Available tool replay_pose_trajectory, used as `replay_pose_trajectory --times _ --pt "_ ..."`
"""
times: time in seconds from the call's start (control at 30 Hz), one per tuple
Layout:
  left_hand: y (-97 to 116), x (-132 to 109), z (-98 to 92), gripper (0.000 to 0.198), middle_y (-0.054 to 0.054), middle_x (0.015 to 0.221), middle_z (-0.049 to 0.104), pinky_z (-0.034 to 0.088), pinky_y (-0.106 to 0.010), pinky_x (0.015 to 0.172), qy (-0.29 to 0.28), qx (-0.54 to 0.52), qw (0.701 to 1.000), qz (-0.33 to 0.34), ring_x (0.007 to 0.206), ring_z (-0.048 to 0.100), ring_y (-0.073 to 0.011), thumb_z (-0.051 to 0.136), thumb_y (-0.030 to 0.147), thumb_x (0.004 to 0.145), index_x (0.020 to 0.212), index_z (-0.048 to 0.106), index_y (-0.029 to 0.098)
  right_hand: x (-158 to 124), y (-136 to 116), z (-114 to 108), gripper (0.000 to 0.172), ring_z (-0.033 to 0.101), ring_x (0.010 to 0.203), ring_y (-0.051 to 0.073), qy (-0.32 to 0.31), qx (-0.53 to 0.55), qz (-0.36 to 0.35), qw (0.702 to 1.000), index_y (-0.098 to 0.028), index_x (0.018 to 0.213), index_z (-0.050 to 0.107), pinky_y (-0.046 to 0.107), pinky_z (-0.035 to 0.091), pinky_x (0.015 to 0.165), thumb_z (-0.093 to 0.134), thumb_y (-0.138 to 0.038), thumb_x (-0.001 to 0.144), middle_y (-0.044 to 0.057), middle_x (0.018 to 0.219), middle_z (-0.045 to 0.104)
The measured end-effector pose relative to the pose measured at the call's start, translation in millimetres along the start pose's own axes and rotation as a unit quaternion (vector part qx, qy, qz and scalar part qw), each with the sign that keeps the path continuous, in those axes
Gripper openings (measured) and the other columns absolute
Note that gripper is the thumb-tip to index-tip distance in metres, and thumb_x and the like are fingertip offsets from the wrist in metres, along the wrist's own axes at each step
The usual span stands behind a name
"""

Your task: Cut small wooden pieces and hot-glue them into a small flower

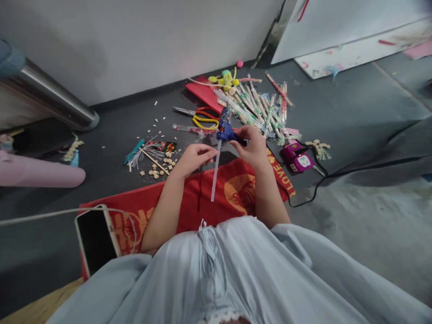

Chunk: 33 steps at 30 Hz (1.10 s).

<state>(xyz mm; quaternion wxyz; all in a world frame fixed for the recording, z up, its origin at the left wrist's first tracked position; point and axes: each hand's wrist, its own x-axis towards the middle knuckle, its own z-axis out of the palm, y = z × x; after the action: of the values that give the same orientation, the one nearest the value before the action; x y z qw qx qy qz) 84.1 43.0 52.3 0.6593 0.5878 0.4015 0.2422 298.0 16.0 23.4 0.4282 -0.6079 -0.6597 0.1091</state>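
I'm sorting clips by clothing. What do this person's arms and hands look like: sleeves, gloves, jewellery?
Both forearms are bare, no sleeves in view. The left hand and right hand wear no gloves, and no ring, watch or bracelet shows. A pale blue-grey garment with a tied drawstring covers the lap.

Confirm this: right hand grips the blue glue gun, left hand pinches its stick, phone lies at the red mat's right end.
Wrong: the head view shows the phone at the left end of the mat. Correct: right hand on glue gun, left hand on stick.
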Motion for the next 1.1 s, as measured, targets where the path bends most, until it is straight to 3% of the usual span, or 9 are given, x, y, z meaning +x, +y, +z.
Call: replay_pose_trajectory --times 0.27,0.4,0.67,1.1 --pt "3 1 3.1 0.032 0.002 0.054 0.056 0.034 -0.02 0.05 0.046 0.014 0.999 0.02 0.052 0.045 -0.0069 0.076 0.042 0.059 0.067 0.067 0.012 1 -4 12 0.032 0.061 0.08 0.023 -0.016 0.008 -0.014 1.0 -0.023 0.097 0.055 0.044 0.053 0.077 0.059 -0.051 0.081 0.008 0.088 0.064" --pt "1 2 1.5 0.028 0.001 0.06 0.06 0.038 -0.021 0.056 0.064 0.03 0.996 0.057 0.056 0.048 -0.0077 0.073 0.039 0.062 0.066 0.066 0.012 3 -10 19 0.034 0.063 0.086 0.022 -0.035 0.034 -0.012 0.999 -0.022 0.106 0.054 0.04 0.053 0.081 0.06 -0.045 0.082 0.008 0.096 0.066" --pt "7 -5 -1.6 0.023 0.001 0.06 0.056 0.037 -0.021 0.055 0.084 0.046 0.991 0.094 0.056 0.046 -0.0077 0.071 0.035 0.062 0.067 0.064 0.013 8 -26 34 0.039 0.062 0.088 0.022 -0.077 0.034 0.013 0.996 -0.02 0.114 0.053 0.04 0.049 0.084 0.061 -0.035 0.078 0.01 0.101 0.066" --pt "9 -5 -2.5 0.028 0.001 0.06 0.057 0.036 -0.021 0.054 0.099 0.025 0.989 0.111 0.055 0.045 -0.0072 0.073 0.039 0.062 0.067 0.066 0.013 7 -30 64 0.036 0.061 0.095 0.03 -0.05 0.012 0.049 0.997 -0.017 0.112 0.052 0.047 0.047 0.086 0.048 -0.032 0.08 0.017 0.108 0.067"
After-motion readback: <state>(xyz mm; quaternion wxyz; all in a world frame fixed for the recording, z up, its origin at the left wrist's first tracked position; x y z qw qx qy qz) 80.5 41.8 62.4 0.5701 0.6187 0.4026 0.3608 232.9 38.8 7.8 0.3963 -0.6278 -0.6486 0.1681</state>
